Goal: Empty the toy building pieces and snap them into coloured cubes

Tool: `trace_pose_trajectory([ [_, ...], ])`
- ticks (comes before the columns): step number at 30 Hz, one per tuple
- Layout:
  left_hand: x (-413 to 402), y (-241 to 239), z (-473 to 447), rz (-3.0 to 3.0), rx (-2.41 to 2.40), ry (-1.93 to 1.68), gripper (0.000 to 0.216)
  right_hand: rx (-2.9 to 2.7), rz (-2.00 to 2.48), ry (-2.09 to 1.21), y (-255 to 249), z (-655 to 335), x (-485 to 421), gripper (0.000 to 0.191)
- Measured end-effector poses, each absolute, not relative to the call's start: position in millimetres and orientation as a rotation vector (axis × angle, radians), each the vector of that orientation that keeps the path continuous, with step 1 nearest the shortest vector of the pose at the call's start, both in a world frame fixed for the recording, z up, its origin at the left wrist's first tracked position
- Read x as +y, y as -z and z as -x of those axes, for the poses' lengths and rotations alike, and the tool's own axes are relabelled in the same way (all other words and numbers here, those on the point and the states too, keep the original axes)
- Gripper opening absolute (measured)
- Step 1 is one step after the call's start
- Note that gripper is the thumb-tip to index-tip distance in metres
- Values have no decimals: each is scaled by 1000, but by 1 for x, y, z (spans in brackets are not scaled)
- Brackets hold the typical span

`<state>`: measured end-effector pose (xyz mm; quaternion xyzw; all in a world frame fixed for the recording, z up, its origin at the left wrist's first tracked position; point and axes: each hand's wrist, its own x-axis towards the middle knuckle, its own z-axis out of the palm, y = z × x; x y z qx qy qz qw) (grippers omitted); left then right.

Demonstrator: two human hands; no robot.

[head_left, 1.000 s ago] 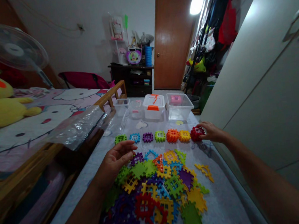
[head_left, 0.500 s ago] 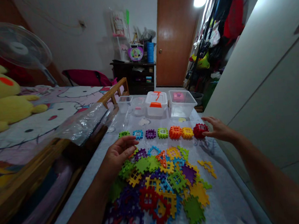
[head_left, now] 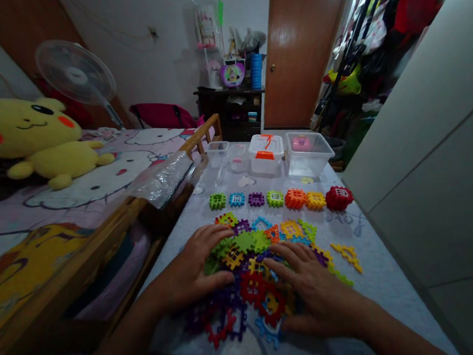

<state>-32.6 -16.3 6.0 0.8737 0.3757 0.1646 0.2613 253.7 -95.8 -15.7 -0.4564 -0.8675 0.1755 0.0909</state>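
A heap of colourful plastic interlocking building pieces (head_left: 254, 286) lies on the cloth-covered table, some square, some window-shaped, some triangular. My left hand (head_left: 198, 266) rests at the heap's left side, fingers apart, beside green pieces (head_left: 246, 242). On the right side of the heap my right hand (head_left: 312, 281) lies spread over the pieces, hiding several of them. Behind the heap runs a row of assembled blocks, from a green block (head_left: 217, 201) at the left to a dark red block (head_left: 339, 198) at the right. A loose yellow piece (head_left: 348, 256) lies right of the heap.
Clear plastic boxes stand at the table's far end, among them a lidded box with orange handles (head_left: 266, 155) and an open box (head_left: 309, 154). A bed with a wooden rail (head_left: 200, 139) borders the left. A pale cabinet (head_left: 425, 155) is at the right.
My right hand has left the dark red block and come down onto the heap. My left hand has moved lower, against the heap's left side. The view has turned left.
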Motion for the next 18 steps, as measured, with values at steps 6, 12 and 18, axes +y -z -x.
trace_pose_trajectory([
  [6, -60, 37, 52, -2581, 966, -265, 117, -2723, 1214, -688, 27, -234, -107, 98],
  [12, -63, 58, 51, -2619, 978, -249, 115, -2696, 1278, -648, 34, -231, -105, 89],
  [18, -50, 62, 44, -2640, 933, -316, 98, -2672, 1339, -527, 33, -231, -101, 83],
])
